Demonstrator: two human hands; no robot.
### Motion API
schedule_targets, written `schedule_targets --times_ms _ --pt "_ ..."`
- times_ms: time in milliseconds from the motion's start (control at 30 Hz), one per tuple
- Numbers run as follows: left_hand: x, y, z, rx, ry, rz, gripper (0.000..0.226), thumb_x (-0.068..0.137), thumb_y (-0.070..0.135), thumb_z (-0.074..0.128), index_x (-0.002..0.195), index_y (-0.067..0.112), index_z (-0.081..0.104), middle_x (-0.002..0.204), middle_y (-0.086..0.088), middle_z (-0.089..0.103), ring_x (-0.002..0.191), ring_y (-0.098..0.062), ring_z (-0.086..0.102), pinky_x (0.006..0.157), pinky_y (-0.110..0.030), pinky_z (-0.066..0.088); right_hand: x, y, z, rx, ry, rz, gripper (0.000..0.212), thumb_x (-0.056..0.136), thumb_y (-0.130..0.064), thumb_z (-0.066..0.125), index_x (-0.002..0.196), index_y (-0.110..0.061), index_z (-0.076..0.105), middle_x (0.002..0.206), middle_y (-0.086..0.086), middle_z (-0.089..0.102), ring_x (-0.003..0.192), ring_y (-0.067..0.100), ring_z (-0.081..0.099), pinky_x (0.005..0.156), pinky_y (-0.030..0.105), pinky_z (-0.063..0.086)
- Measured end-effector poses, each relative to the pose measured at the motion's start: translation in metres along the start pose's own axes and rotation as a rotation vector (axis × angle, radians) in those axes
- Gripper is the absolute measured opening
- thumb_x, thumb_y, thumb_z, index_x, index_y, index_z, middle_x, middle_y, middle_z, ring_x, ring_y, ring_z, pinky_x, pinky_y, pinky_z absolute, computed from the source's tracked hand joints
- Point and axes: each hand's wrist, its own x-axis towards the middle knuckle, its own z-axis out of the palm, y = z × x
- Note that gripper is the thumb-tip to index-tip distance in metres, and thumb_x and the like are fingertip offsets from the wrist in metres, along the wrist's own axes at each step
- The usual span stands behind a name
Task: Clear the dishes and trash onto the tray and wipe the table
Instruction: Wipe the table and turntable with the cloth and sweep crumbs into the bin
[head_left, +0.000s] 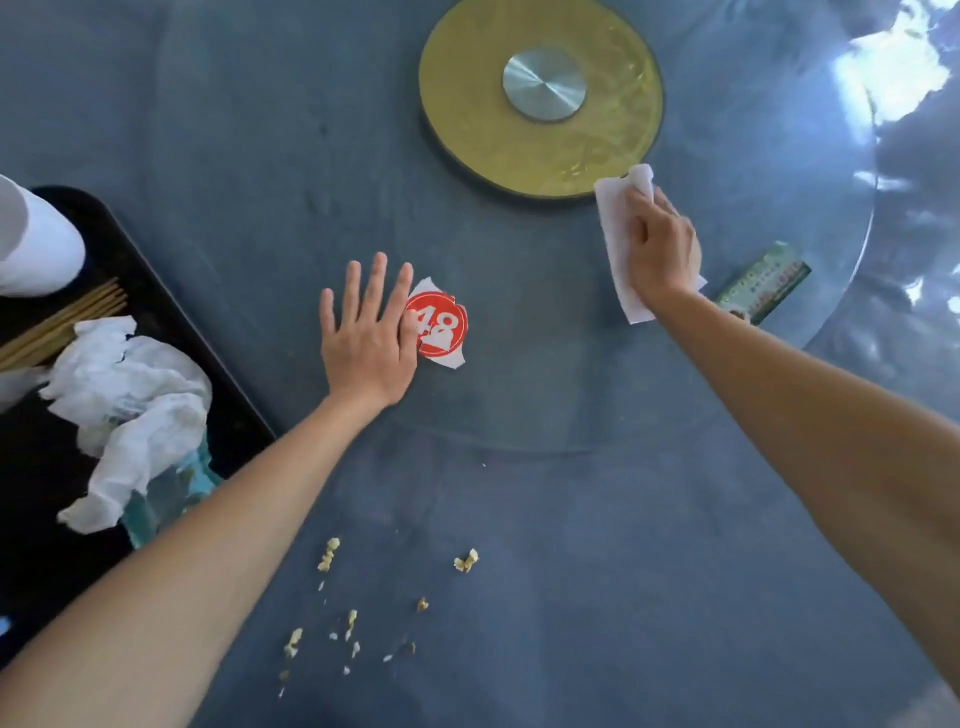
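My left hand (366, 332) lies flat with straight fingers on the glass turntable (519, 405), its thumb side touching a torn red and white paper scrap (441, 325) printed with a number. My right hand (662, 249) grips a white paper napkin (613, 234) and presses it on the glass beside the gold hub. Several yellowish food crumbs (327, 556) are scattered on the blue table near me. A black tray (156, 322) at the left holds crumpled white napkins (130, 410), wooden chopsticks (62, 322) and a white dish (31, 244).
A gold disc with a steel centre (543, 85) marks the turntable's hub. A green printed packet (763, 283) lies on the glass right of my right hand. Glare covers the far right of the glass. Blue tabletop (597, 597) surrounds the turntable.
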Motion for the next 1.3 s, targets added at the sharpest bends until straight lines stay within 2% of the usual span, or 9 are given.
schedule_targets --times_ms 133,300,500,600,733,900,1067,1200,1300 --pt "0.009 -0.02 0.002 -0.006 0.039 0.046 0.054 0.106 0.042 0.02 0.16 0.036 0.019 0.169 0.004 0.015 0.157 -0.026 0.008 0.123 -0.055 0.01 -0.028 -0.019 0.035 -0.148 -0.023 -0.154 0.05 0.107 -0.019 0.036 0.149 -0.044 0.046 0.159 -0.021 0.042 0.103 0.03 0.049 0.077 0.04 0.048" --pt "0.024 -0.042 0.0 0.008 0.059 0.095 0.052 0.108 0.04 0.02 0.159 0.038 0.018 0.169 0.006 0.014 0.157 -0.025 0.007 0.124 -0.054 0.009 -0.108 -0.064 0.075 -0.103 -0.131 -0.498 0.045 0.099 -0.013 0.057 0.139 -0.033 0.062 0.145 -0.016 0.059 0.083 0.025 0.046 0.057 0.035 0.047" --pt "0.028 -0.052 -0.011 -0.016 -0.009 0.061 0.054 0.107 0.037 0.025 0.16 0.031 0.018 0.17 0.001 0.011 0.157 -0.029 0.005 0.123 -0.056 0.007 -0.185 -0.09 0.102 -0.005 -0.238 -0.829 0.076 0.069 0.007 0.082 0.133 -0.032 0.069 0.143 -0.01 0.063 0.07 0.022 0.043 0.047 0.031 0.039" --pt "-0.002 -0.033 -0.02 -0.204 -0.069 0.111 0.052 0.103 0.032 0.035 0.153 0.018 0.04 0.166 -0.007 0.025 0.155 -0.031 0.014 0.121 -0.058 0.015 -0.211 -0.083 0.092 0.074 -0.26 -0.811 0.059 0.076 0.004 0.081 0.125 -0.028 0.074 0.142 -0.008 0.065 0.069 0.022 0.042 0.048 0.029 0.036" --pt "-0.077 -0.001 -0.032 -0.53 -0.282 0.347 0.047 0.094 0.046 0.044 0.127 0.024 0.069 0.145 0.003 0.057 0.14 -0.016 0.042 0.115 -0.034 0.033 -0.242 -0.041 0.062 0.154 -0.181 -0.74 0.024 0.096 -0.007 0.069 0.115 -0.022 0.075 0.143 -0.008 0.064 0.07 0.023 0.038 0.059 0.034 0.049" --pt "-0.105 0.028 -0.029 -0.593 -0.292 0.593 0.046 0.09 0.037 0.069 0.133 0.02 0.062 0.124 0.004 0.066 0.112 -0.014 0.062 0.093 -0.031 0.051 -0.258 0.004 0.037 0.026 -0.142 -0.775 0.056 0.087 0.012 0.064 0.127 -0.027 0.069 0.15 -0.003 0.058 0.073 0.025 0.039 0.064 0.038 0.045" --pt "-0.087 0.021 -0.042 -0.472 -0.287 0.626 0.056 0.085 0.014 0.076 0.137 0.022 0.059 0.109 0.004 0.063 0.091 -0.013 0.057 0.08 -0.025 0.044 -0.256 -0.01 0.037 -0.063 -0.149 -0.693 0.082 0.077 0.014 0.062 0.142 -0.035 0.061 0.153 0.006 0.051 0.094 0.028 0.053 0.074 0.037 0.041" --pt "-0.085 -0.012 -0.039 -0.292 -0.207 0.576 0.036 0.082 -0.007 0.061 0.11 0.013 0.071 0.099 -0.007 0.068 0.092 -0.032 0.065 0.074 -0.039 0.05 -0.261 -0.009 0.043 -0.124 -0.095 -0.632 0.077 0.085 -0.008 0.074 0.149 -0.041 0.049 0.136 0.002 0.06 0.107 0.03 0.062 0.092 0.043 0.048" --pt "-0.1 -0.037 -0.033 -0.272 -0.197 0.503 0.04 0.078 -0.011 0.06 0.108 0.012 0.074 0.1 -0.007 0.07 0.094 -0.033 0.065 0.078 -0.039 0.051 -0.272 0.002 0.041 -0.108 -0.051 -0.55 0.062 0.088 -0.016 0.074 0.142 -0.039 0.055 0.125 -0.007 0.066 0.112 0.025 0.063 0.096 0.042 0.048"
